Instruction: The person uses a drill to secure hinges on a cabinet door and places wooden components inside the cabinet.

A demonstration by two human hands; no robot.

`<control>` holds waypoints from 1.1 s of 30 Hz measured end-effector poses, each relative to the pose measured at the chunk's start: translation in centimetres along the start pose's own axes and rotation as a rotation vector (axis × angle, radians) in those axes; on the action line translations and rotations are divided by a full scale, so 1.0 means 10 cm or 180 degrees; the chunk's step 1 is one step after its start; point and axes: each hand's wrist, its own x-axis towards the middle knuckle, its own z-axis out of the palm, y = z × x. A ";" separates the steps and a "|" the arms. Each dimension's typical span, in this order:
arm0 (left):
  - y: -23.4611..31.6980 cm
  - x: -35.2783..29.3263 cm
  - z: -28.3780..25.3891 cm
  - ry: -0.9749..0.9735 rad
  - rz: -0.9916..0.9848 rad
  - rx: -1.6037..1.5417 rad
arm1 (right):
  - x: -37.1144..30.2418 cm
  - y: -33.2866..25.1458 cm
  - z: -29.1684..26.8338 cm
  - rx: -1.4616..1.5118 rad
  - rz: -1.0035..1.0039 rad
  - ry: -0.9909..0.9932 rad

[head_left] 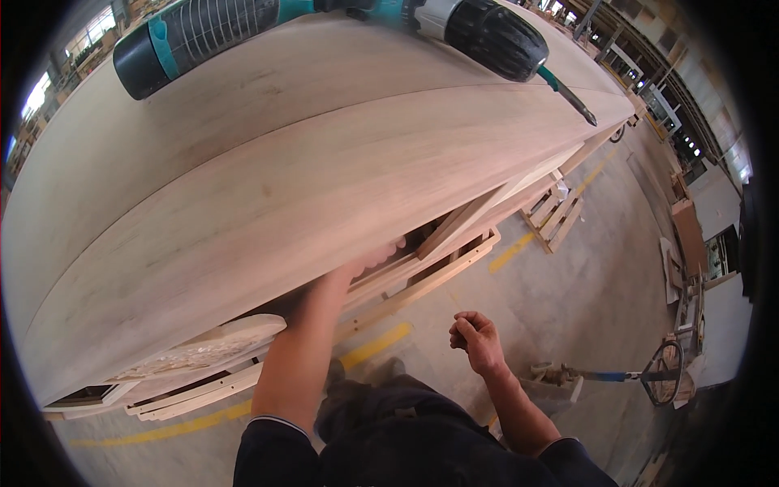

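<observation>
A large pale wooden tabletop (243, 178) spreads in front of me, with a long seam across it. My left hand (375, 257) reaches in beneath its near edge, at the wooden frame under the top. Its fingers are partly hidden and smeared, so I cannot tell whether they grip anything. In front of my body on the right, my right hand (477, 337) is closed in a pinch; what lies between the fingertips, if anything, is too small to name. On the top, at the far side, lies a teal and black power screwdriver (487, 36) with a bit in its chuck.
A carved wooden piece (211, 345) shows below the edge, left of my left arm. Wooden rails (438, 280) run underneath. To the right a slatted pallet (556, 215) lies on the concrete floor (600, 284), with a pallet jack (608, 376) farther over.
</observation>
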 end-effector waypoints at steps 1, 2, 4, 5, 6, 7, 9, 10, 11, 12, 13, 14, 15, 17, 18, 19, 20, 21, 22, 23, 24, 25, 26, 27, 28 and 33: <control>-0.11 0.03 0.03 0.0430 0.1022 0.1167 | 0.02 0.01 0.00 0.0003 0.0011 0.0002; -0.24 0.06 0.07 0.0854 0.2040 0.2338 | 0.03 0.02 -0.01 0.0029 0.0022 0.0003; -0.38 0.26 -0.09 0.1190 0.2919 0.2921 | 0.07 0.03 0.05 0.0039 0.0051 -0.0070; -0.45 0.36 -0.16 0.1434 0.3341 0.3208 | 0.09 0.02 0.07 0.0001 0.0056 -0.0112; -0.44 0.42 -0.22 0.1567 0.3622 0.3474 | 0.11 0.02 0.09 -0.0030 0.0055 -0.0143; -0.44 0.46 -0.28 0.1642 0.3761 0.3611 | 0.13 0.01 0.12 -0.0028 0.0061 -0.0166; -0.47 0.48 -0.31 0.1822 0.4000 0.3853 | 0.14 0.02 0.13 -0.0030 0.0079 -0.0175; -0.47 0.42 -0.24 0.1917 0.4110 0.3961 | 0.15 0.04 0.10 -0.0022 0.0089 -0.0156; -0.47 0.35 -0.18 0.2015 0.4221 0.4069 | 0.17 0.08 0.06 -0.0014 0.0083 -0.0179; -0.46 0.23 -0.12 0.2140 0.4335 0.4179 | 0.18 0.10 0.06 -0.0006 0.0074 -0.0226; -0.44 0.15 -0.08 0.2207 0.4390 0.4236 | 0.18 0.10 0.06 -0.0002 0.0081 -0.0233; -0.44 0.06 -0.03 0.2273 0.4441 0.4292 | 0.18 0.10 0.07 -0.0009 0.0098 -0.0203; -0.41 -0.04 0.02 0.2223 0.4429 0.4360 | 0.17 0.09 0.08 -0.0017 0.0107 -0.0178; -0.38 -0.23 0.13 0.2161 0.4413 0.4433 | 0.17 0.09 0.09 -0.0001 0.0111 -0.0176; -0.36 -0.35 0.20 0.2078 0.4156 0.4539 | 0.17 0.08 0.09 0.0003 0.0103 -0.0176; -0.35 -0.42 0.24 0.1993 0.3898 0.4638 | 0.17 0.08 0.08 0.0002 0.0092 -0.0182; -0.36 -0.46 0.26 0.2000 0.3908 0.4638 | 0.17 0.10 0.05 0.0005 0.0106 -0.0194; -0.40 -0.50 0.28 0.1956 0.3669 0.4779 | 0.17 0.11 0.03 0.0009 0.0126 -0.0199; -0.42 -0.55 0.31 0.1929 0.3542 0.4845 | 0.18 0.11 0.02 0.0009 0.0121 -0.0197; -0.41 -0.59 0.34 0.1905 0.3431 0.4915 | 0.20 0.10 0.01 -0.0004 0.0089 -0.0156; -0.39 -0.72 0.42 0.2007 0.3446 0.4965 | 0.21 0.10 0.00 -0.0019 0.0066 -0.0124; -0.38 -0.79 0.46 0.2108 0.3459 0.5015 | 0.21 0.10 0.00 -0.0020 0.0070 -0.0129; -0.39 -0.71 0.44 0.2113 0.3452 0.5014 | 0.21 0.10 -0.01 -0.0022 0.0084 -0.0112; -0.39 -0.64 0.42 0.2156 0.3568 0.5154 | 0.21 0.08 0.00 -0.0031 0.0084 -0.0099; -0.39 -0.60 0.39 0.2201 0.3682 0.5294 | 0.22 0.07 0.01 -0.0039 0.0077 -0.0107; -0.34 -0.58 0.36 0.1525 0.3146 0.5037 | 0.23 0.14 -0.01 -0.0064 0.0170 -0.0108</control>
